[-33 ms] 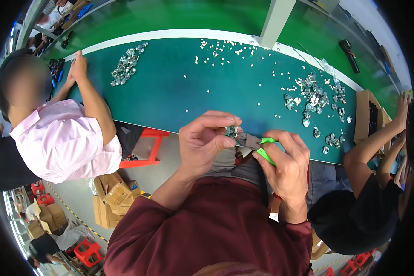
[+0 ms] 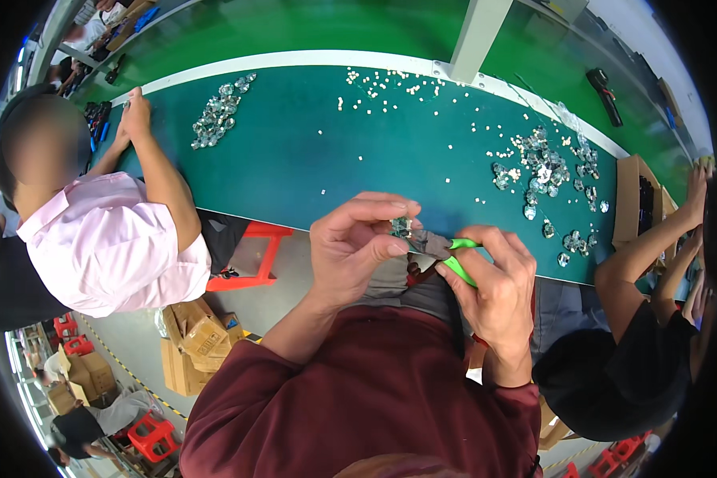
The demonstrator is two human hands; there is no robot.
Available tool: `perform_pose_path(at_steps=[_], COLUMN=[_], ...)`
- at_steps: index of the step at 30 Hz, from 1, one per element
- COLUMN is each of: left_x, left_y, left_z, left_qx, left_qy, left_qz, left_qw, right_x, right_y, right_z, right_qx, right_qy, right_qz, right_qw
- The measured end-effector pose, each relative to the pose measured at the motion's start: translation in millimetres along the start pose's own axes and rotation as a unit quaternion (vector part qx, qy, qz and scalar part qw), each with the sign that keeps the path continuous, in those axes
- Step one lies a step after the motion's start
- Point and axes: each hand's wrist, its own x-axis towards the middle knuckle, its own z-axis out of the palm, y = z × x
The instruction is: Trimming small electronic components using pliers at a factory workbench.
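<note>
Between the thumb and fingers of my left hand (image 2: 354, 247) is a small shiny part (image 2: 402, 228) with clear and greenish sides; its exact kind is too small to make out. My right hand (image 2: 495, 279) is wrapped around the bright green handles of a pair of pliers (image 2: 433, 244). The grey jaws meet the part's right side, and whether they are closed on it I cannot tell. Both hands are over the near edge of the green table. On its right side lies a loose pile of similar shiny parts (image 2: 543, 169), and another pile (image 2: 217, 113) sits at the far left.
Many tiny pale squares (image 2: 386, 84) are scattered over the green table (image 2: 271, 167). A cardboard box (image 2: 631, 199) stands at its right end. One co-worker in a pink shirt (image 2: 107, 239) sits at left, another in black (image 2: 613, 374) at right. A grey post (image 2: 479, 40) rises from the far edge.
</note>
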Motion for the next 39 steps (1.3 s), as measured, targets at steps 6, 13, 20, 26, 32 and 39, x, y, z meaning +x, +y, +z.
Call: perform_pose_path(at_steps=[6, 13, 20, 26, 32, 39], left_x=[-1, -2, -2, 2, 0, 0], left_y=[3, 7, 10, 14, 14, 14], left_z=[0, -3, -4, 5, -7, -12], left_qx=[0.027, 0.056, 0.069, 0.042, 0.108, 0.143], left_qy=[-0.019, -0.018, -0.008, -0.004, -0.024, -0.030], left_qz=[0.017, 0.021, 0.019, 0.028, 0.045, 0.061], left_qw=[0.999, 0.998, 0.997, 0.999, 0.993, 0.987], right_x=[-3, -6, -3, -6, -8, -5], right_y=[1, 2, -1, -4, -2, -4], right_z=[7, 10, 13, 12, 20, 23], right_qx=[0.026, 0.042, 0.039, 0.009, 0.021, 0.034], right_qy=[0.022, 0.037, 0.036, 0.040, 0.047, 0.062], right_qz=[-0.002, -0.003, -0.008, -0.009, -0.011, -0.009], right_qw=[0.999, 0.998, 0.999, 0.999, 0.999, 0.997])
